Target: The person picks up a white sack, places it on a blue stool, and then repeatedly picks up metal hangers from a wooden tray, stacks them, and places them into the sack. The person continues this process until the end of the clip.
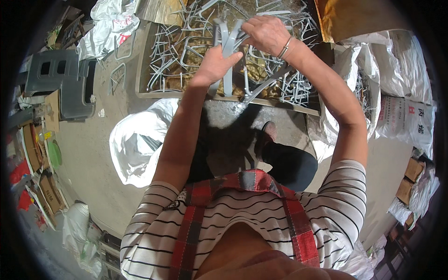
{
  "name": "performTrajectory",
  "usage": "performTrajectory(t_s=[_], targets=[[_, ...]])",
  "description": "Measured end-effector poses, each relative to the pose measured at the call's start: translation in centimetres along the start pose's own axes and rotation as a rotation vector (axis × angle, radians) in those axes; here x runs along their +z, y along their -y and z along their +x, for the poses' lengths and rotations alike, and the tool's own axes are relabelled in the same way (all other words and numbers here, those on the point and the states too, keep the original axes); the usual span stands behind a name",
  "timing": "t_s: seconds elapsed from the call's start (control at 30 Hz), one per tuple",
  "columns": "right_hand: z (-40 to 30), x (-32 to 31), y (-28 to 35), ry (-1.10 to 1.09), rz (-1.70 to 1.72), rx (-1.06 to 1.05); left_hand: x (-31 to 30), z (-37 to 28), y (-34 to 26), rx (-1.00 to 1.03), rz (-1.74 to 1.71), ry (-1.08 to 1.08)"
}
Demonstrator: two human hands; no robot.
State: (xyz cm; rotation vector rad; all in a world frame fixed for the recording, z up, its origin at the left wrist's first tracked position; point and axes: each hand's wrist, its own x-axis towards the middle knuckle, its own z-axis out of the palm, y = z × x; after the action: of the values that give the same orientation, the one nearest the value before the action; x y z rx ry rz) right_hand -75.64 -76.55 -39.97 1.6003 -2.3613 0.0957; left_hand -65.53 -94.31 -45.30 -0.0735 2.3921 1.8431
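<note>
Grey moulded plastic parts (229,47), long and bent, stand tilted between my two hands over a shallow metal-edged tray (161,93). My left hand (218,63) grips them from the left side, thumb pointing right. At their upper right, my right hand (264,33) has its fingers curled round the parts; a bracelet is on that wrist. Thin grey plastic sprues and frames (164,52) lie tangled in the tray over a brownish, glossy bottom. One angled grey piece (247,91) rests across the tray's near edge, below my hands. The fingertips of my right hand are partly hidden.
An open white woven sack (140,154) stands on the floor left of my legs. Farther left lies a dark grey plastic panel (71,84). Filled white sacks (402,115) are piled at the right. Cardboard pieces (50,192) stand at the far left.
</note>
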Motion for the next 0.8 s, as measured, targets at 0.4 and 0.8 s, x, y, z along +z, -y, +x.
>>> performTrajectory(t_s=[0.4, 0.8], targets=[[-20.0, 23.5, -7.3, 0.818, 0.172, 1.094, -5.9, 1.2, 3.5, -0.085, -0.824, -0.332], [-8.2, 1.7, -6.8, -0.242, 0.436, 0.587, -2.9, 2.0, 1.8, 0.034, -0.675, -0.201]])
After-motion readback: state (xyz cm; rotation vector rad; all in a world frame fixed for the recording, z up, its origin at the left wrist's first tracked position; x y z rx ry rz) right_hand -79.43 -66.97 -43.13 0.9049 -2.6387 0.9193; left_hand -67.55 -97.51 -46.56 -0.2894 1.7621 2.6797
